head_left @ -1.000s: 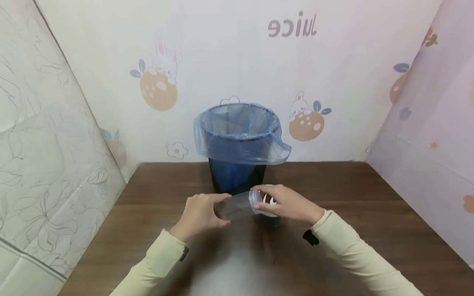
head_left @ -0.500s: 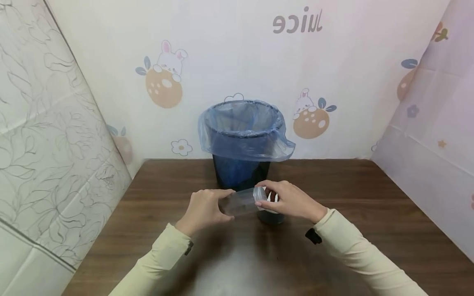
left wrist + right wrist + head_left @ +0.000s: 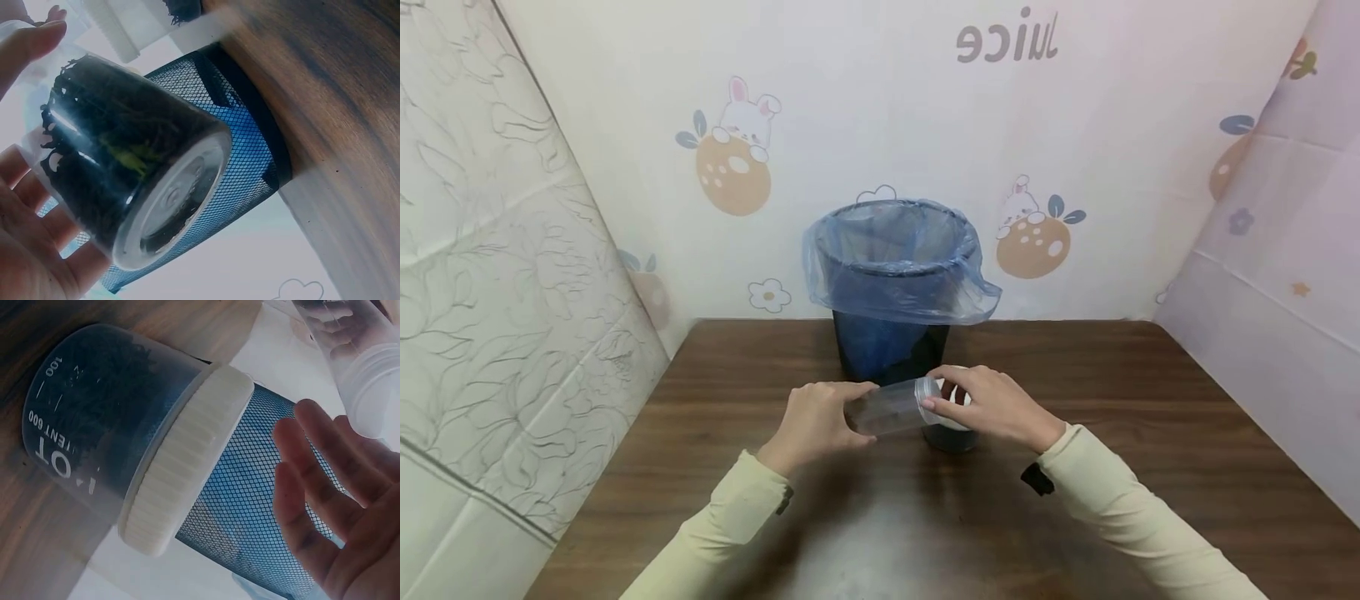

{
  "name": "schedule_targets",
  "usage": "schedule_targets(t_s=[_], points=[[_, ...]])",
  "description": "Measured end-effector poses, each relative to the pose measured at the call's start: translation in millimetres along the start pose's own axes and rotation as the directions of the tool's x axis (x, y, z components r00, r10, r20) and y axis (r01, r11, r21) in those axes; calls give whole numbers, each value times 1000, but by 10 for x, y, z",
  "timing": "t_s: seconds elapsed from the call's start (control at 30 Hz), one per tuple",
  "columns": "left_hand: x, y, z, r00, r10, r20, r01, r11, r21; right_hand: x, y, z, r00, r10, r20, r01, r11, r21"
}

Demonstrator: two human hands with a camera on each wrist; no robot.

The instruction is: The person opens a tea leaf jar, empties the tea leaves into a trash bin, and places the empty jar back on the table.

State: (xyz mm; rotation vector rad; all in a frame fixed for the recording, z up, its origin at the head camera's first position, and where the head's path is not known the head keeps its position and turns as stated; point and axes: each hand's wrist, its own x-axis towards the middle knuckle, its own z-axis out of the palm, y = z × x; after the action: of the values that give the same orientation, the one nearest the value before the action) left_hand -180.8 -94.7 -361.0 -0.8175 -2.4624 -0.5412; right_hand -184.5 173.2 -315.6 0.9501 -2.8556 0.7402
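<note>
Fingers of the left hand (image 3: pixel 814 423) are clamped round a clear jar (image 3: pixel 889 408), thumb on one side, the rest opposite; the right hand (image 3: pixel 992 406) pinches its ridged rim between thumb and forefinger, the other fingers slightly bent and apart. Across the back hangs a pale wall (image 3: pixel 880 100) printed with rabbits on oranges. Below it spreads the dark wood table (image 3: pixel 1150 417). Near the wall stands the mesh bin (image 3: pixel 887 342), a blue bag (image 3: pixel 898 300) draped over its rim. Closer in, a canister (image 3: pixel 97 419) with white lettering stands under the right hand. The jar is above the table, tilted well over, left of the canister. White and ribbed, a lid (image 3: pixel 187 459) caps the canister. Dark leaves (image 3: pixel 115 119) fill the jar's base end.
</note>
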Motion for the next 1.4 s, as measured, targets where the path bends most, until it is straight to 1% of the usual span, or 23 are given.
schedule_targets(t_s=[0.03,0.13,0.2,0.27,0.4,0.47,0.53,0.67,0.73,0.8,0.9,0.97,1.07,1.17,1.33,1.4], points=[[1,4,7,1000,4,2,-4,1000,1,-4,10,3,1000,-6,-2,6,1000,8],[3,10,20,1000,10,6,-10,1000,5,-14,33,2,998,-59,8,59,997,45],[4,9,24,1000,10,8,-10,1000,8,-12,39,1,997,-77,19,76,995,68],[5,4,27,1000,13,11,-13,1000,20,-7,32,-2,998,-56,34,53,994,92],[4,-1,24,1000,15,10,-15,999,28,8,8,14,997,30,65,-38,992,117],[3,1,16,1000,14,6,-14,1000,27,16,0,23,997,41,69,-50,990,132],[0,4,6,1000,16,1,-16,1000,23,26,1,31,998,13,65,-23,988,154],[0,4,-1,1000,27,1,-27,999,31,36,30,33,994,-88,66,70,969,236],[-1,3,3,1000,27,9,-28,999,36,29,37,29,991,-107,83,80,957,279],[-3,2,12,1000,23,19,-24,999,34,23,31,33,991,-84,106,50,956,291],[-8,8,19,999,19,27,-19,999,29,21,17,57,992,-32,123,-3,962,272],[-4,10,20,999,22,26,-22,999,27,27,16,72,993,-29,117,-1,968,253],[5,9,13,999,31,28,-32,999,31,32,26,83,993,-78,93,52,965,257],[10,1,6,999,30,26,-31,999,40,42,43,83,988,-139,64,115,953,280],[-16,-7,12,1000,13,19,-13,1000,25,38,69,94,972,-233,-22,230,933,276],[-39,-5,24,1000,10,23,-10,1000,16,10,77,102,968,-248,-43,250,928,277]])
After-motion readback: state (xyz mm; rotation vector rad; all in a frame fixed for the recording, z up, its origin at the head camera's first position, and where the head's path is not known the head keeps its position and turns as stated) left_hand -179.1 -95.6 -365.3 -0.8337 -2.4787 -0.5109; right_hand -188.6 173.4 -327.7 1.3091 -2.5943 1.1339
